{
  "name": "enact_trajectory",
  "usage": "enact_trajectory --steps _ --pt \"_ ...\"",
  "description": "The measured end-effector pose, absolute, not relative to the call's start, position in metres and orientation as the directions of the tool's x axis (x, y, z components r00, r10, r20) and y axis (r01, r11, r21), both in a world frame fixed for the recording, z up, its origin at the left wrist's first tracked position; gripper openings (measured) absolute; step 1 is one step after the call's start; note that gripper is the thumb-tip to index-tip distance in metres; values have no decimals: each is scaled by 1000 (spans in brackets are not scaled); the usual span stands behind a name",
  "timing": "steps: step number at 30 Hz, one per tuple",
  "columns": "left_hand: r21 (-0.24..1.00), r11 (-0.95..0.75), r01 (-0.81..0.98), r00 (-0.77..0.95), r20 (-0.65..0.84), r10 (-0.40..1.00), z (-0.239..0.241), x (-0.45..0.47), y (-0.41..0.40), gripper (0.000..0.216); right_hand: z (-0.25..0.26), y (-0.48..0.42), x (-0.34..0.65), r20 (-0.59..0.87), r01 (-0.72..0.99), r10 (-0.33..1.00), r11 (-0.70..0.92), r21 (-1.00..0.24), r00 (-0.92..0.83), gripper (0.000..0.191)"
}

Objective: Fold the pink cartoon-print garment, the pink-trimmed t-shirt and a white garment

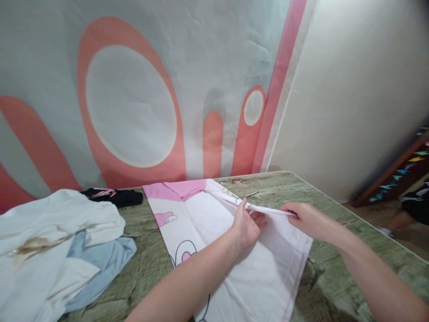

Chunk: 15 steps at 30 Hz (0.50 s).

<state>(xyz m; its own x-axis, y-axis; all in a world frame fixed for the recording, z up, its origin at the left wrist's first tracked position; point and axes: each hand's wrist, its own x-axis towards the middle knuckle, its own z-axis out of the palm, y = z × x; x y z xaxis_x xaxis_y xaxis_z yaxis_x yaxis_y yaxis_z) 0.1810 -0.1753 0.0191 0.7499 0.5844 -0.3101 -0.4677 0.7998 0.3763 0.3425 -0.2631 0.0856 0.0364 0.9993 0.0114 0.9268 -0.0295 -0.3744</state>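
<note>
A white cloth point(217, 223) with pink parts and a cartoon print lies partly folded on the table. My right hand point(306, 219) pinches its raised edge between thumb and fingers and holds it off the tabletop. Farther left along the same edge, my left hand point(248, 226) has its thumb over the fold and its fingers curled beneath it. Between the two hands the edge runs nearly straight, and the fabric hangs down from it toward the near right corner. My left forearm covers part of the printed side.
On the left of the wood-patterned table point(144, 250) lies a heap of white clothes point(63, 219) with a light blue garment point(110, 259). Behind it sits a black cloth item point(129, 197). A printed wall hanging point(194, 67) rises behind the table; a person's leg point(397, 220) shows far right.
</note>
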Motion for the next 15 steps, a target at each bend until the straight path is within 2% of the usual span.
enact_trajectory --steps 11,15 --pt "393 853 -343 866 -221 449 20 178 -191 51 84 -267 326 -31 917 999 3 -398 -17 23" --pt "403 870 -284 895 -215 392 21 178 -204 52 80 -269 321 -67 933 997 6 -360 -32 19"
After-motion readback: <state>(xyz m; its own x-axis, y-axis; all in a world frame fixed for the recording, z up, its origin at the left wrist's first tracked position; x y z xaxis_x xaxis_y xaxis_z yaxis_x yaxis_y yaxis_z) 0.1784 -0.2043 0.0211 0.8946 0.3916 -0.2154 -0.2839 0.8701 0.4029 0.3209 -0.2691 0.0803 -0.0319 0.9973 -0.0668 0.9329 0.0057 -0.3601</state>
